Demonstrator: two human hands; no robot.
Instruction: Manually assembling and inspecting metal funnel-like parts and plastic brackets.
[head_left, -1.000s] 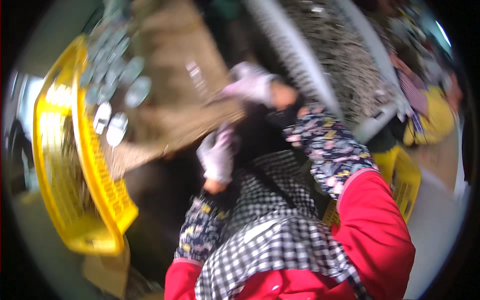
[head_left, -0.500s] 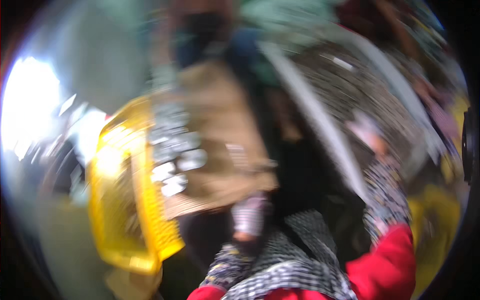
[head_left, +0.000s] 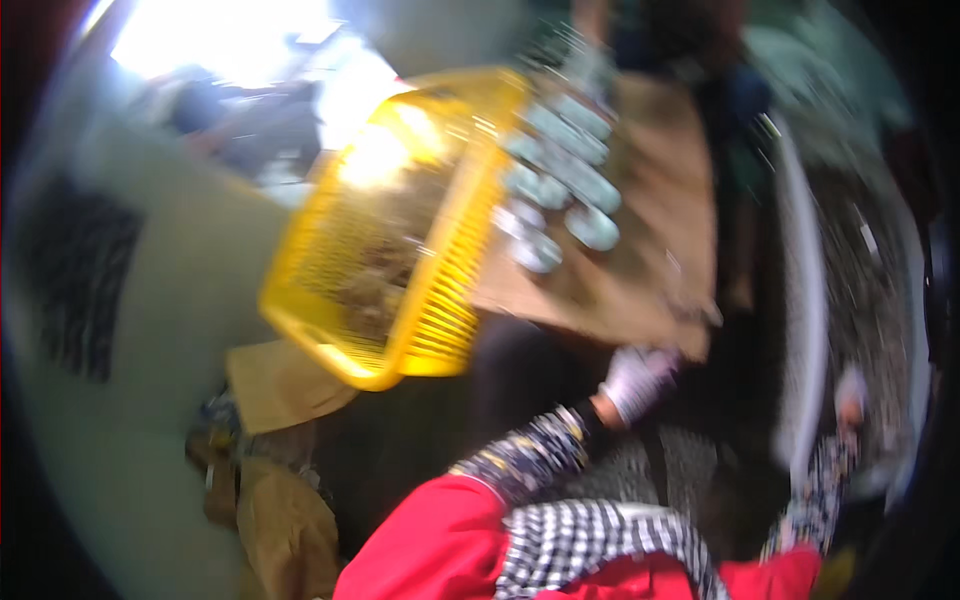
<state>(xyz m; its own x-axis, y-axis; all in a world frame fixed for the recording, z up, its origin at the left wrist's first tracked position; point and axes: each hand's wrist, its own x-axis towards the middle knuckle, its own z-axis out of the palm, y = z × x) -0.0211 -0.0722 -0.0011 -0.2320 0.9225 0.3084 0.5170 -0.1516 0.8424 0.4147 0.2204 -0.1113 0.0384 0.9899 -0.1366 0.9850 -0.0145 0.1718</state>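
My left hand point(head_left: 640, 385), in a pale glove, is at the near edge of a brown cardboard sheet point(head_left: 655, 220). Its fingers look curled closed; whatever may be in them is hidden by blur. Several rounded, pale greenish-white pieces point(head_left: 592, 228) sit in rows on the cardboard's left side; their kind is too smeared to tell. My right hand point(head_left: 851, 392), also gloved, reaches over a long trough point(head_left: 803, 330) with a white rim and a dark grey-brown filling point(head_left: 850, 250). Motion smears its fingers.
A yellow plastic basket point(head_left: 440, 330) with brownish contents stands left of the cardboard. Below it lie pieces of brown cardboard or paper point(head_left: 285, 520). Across the cardboard another person's arm point(head_left: 590, 25) reaches in. Bright light comes from the far left.
The view has swung left, so the basket and cardboard appear farther right. My left hand remains by the cardboard's near edge, and my right hand remains over the trough.
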